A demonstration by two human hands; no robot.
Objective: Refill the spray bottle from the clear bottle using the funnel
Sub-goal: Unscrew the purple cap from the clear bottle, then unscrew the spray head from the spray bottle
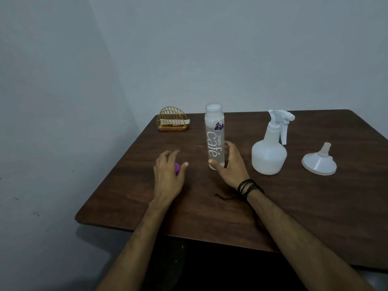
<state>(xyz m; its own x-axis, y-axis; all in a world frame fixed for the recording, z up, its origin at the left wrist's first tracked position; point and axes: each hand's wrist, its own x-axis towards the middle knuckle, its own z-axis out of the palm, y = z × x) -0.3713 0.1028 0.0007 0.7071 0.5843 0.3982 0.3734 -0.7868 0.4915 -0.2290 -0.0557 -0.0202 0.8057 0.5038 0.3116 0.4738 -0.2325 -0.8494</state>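
Note:
The clear bottle (214,135), printed "cafe", stands upright and uncapped at the middle of the table. My right hand (230,164) is cupped loosely around its lower part, thumb against the base and fingers spread just to its right. To the left, my left hand (168,175) rests on the table with its fingers closed over a purple cap (177,167). The white spray bottle (269,152) stands to the right of the clear bottle with its trigger head on. Further right, the white funnel (319,162) lies wide end down, spout up.
A gold wire holder (173,120) with white paper stands at the table's far left corner. The dark wooden table (210,206) meets grey walls at the back and left. A black cord band circles my right wrist (248,186).

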